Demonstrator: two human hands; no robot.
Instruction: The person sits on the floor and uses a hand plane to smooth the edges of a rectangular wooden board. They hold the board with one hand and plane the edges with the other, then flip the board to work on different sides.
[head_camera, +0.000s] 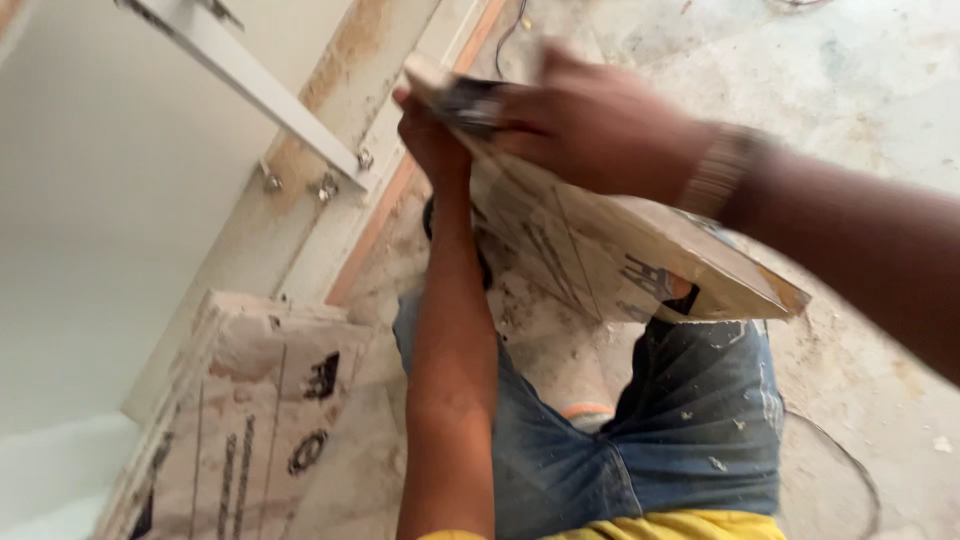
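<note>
Cardboard-wrapped panel (600, 250) up in the air above the knees, tilted, far end clamped by left hand (430, 135), right hand (600, 125) pressed flat on top. Could easily slip and clip the white cabinet door (240, 75) on the left, or drop onto the stacked box (240, 420).

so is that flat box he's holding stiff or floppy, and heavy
The box probably stays stiff: it spans out flat past both hands without sagging. Likely heavy for its thickness, since the left hand and right hand both grip one end. Its dusty surface may slip.
</note>
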